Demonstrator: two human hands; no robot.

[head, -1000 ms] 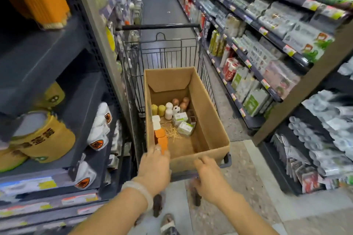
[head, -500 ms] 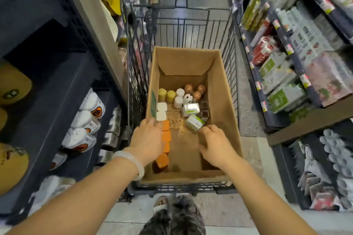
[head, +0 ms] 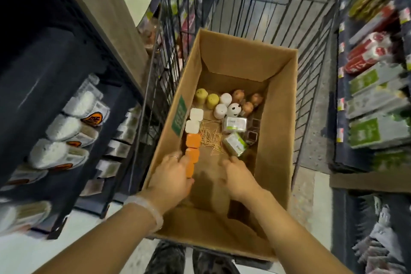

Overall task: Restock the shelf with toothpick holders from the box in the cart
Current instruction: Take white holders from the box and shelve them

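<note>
An open cardboard box sits in a wire cart. Along its left wall runs a row of square toothpick holders, two white and then several orange. At the far end stand round holders in yellow, white and brown. Loose toothpicks lie in the middle beside two clear green-labelled packs. My left hand is in the box, its fingers and thumb curled round the nearest orange holder. My right hand hovers over the box floor, fingers relaxed, holding nothing.
Dark shelving on the left holds white packaged goods. Its wooden upright stands close to the cart's left side. On the right, shelves carry red and green packs. Pale floor tiles show below.
The view has tilted further down into the box. Both hands left the box's near rim and reached inside; the left one has come down onto the orange holders.
</note>
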